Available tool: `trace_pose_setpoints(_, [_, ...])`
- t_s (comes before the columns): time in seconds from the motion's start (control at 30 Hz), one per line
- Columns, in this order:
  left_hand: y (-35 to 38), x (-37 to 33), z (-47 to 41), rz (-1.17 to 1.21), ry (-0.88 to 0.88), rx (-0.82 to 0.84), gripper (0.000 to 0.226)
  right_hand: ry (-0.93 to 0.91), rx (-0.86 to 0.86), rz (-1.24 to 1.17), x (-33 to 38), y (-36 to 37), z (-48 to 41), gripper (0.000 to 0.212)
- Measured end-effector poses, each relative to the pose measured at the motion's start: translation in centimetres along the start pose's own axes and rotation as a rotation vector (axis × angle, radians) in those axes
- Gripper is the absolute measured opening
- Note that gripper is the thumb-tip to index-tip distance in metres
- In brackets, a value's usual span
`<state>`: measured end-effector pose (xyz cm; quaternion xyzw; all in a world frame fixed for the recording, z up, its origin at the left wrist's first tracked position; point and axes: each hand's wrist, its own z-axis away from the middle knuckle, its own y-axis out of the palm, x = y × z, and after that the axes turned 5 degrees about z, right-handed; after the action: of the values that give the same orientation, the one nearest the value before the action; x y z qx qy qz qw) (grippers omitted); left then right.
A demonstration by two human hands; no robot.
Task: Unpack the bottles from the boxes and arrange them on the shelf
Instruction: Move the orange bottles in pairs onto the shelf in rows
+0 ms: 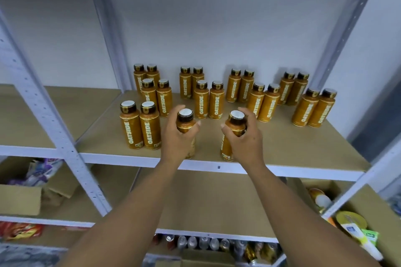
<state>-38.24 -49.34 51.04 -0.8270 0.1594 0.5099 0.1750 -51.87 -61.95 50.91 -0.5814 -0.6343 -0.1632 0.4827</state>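
Step judged: placing. Left hand [176, 136] clamps left Oatside bottle [184, 122], right hand [246, 140] clamps right Oatside bottle [235, 123], near front of shelf [286, 147]. Next: seat both upright, release.

Both arms stretch forward, left hand [176, 139] gripping the left bottle [184, 116], right hand [247, 141] gripping the right bottle [237, 116].

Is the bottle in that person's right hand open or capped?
Capped: the bottle in the right hand has its dark, white-topped cap in place.
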Motion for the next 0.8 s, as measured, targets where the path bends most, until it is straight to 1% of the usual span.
trace_pose_setpoints(0.17, [1.1, 0.9, -1.0, -0.027, 0.0, -0.006, 0.061, -0.02, 0.059, -0.012, -1.2, 0.6, -1.7, 0.062])
trace_pose_setpoints(0.53, [1.5, 2.3, -3.0, -0.085, -0.019, 0.046, 0.07, -0.017, 0.158, -0.037, -1.7, 2.0, -3.5, 0.066])
trace_pose_setpoints(0.63, [1.3, 2.5, -3.0, -0.088, -0.014, 0.068, 0.077, 0.002, 0.193, -0.05, -2.2, 1.8, -3.5, 0.077])
trace_pose_setpoints(0.73, [0.8, 3.2, -2.3, -0.073, -0.066, 0.079, 0.096, 0.052, 0.209, -0.058, -3.1, 1.4, -2.9, 0.095])
trace_pose_setpoints(0.8, [0.5, 3.7, -1.7, -0.081, -0.094, 0.088, 0.102, 0.087, 0.207, -0.048, -3.8, 1.3, -2.3, 0.098])
